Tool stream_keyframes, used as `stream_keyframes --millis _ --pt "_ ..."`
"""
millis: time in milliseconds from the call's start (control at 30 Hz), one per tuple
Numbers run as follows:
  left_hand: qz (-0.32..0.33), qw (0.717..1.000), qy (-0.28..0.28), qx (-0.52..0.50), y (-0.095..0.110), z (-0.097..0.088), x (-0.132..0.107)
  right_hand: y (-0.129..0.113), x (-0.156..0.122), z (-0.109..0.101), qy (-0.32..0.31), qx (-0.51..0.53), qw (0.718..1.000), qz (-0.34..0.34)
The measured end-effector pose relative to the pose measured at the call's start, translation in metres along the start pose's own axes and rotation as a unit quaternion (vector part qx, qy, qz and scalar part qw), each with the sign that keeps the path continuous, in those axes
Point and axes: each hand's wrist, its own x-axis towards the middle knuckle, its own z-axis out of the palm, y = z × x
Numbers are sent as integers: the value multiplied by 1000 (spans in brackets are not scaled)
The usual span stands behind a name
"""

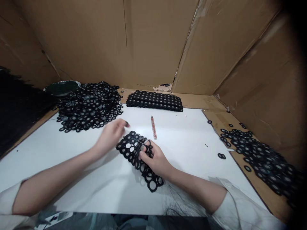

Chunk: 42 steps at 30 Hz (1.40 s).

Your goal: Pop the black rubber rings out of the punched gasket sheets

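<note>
My right hand (154, 158) is closed on a black rubber sheet of joined rings (134, 150), holding it tilted just above the white table top (187, 143). The sheet's lower end hangs toward me below the hand. My left hand (112, 134) hovers at the sheet's far left edge, fingers curled with a small black piece at the fingertips; motion blur hides what it is. A large pile of loose black rings (90, 105) lies just beyond the left hand.
A neat stack of black ring sheets (154, 100) sits at the back. A thin reddish tool (153, 127) lies mid-table. More loose rings (261, 158) spread on the cardboard at the right. A dark bowl (62, 88) stands back left. Cardboard walls (153, 41) enclose the table.
</note>
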Motion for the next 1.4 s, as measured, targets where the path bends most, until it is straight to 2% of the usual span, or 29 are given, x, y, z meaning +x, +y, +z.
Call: stream_keyframes --millis 33,67,100,167,267,367,433,567,667,733,767,833,900,933,967,1067,1133,1300,1400 --pt "-9 998 68 12 -2 -5 1 0 0 0 4 16 1000 6" --pt "-6 994 110 29 -3 -9 1 -1 0 0 8 26 1000 12" --pt "1 993 110 53 -4 -11 -2 -1 0 1 12 29 999 19" --pt "18 996 25 81 -2 -8 -13 0 2 3 26 22 999 27" --pt "46 989 -107 87 4 8 -34 3 5 5 49 7 999 21" --pt "50 977 -181 97 8 21 -48 6 4 5 59 1 998 9" --pt "46 971 -205 115 7 26 -52 7 2 5 62 -10 998 -2" --pt "32 967 -196 160 4 30 -52 5 0 7 60 -41 997 -13" --pt "17 977 -193 89 3 26 -45 2 1 10 26 7 1000 7" --pt "15 985 -171 30 2 19 -38 2 2 10 15 35 999 18" --pt "12 990 -139 19 1 14 -33 2 2 9 21 30 999 17" --pt "-2 999 -26 32 -2 4 -24 4 1 7 44 -6 999 8" --pt "-17 994 90 54 -6 -2 -18 5 -1 5 56 -34 998 0" --pt "-20 992 109 63 -7 -3 -17 5 -1 5 54 -34 998 1" --pt "-17 994 84 71 -8 -2 -18 5 -2 5 47 -25 999 5" --pt "0 995 -55 83 -6 9 -27 4 -1 6 30 6 999 18" --pt "9 991 -111 75 -3 17 -35 3 -1 7 24 13 1000 14" --pt "12 980 -196 43 2 24 -44 2 -1 7 10 9 1000 -16" --pt "-8 981 -190 29 -1 23 -39 2 0 7 -2 22 1000 -4"
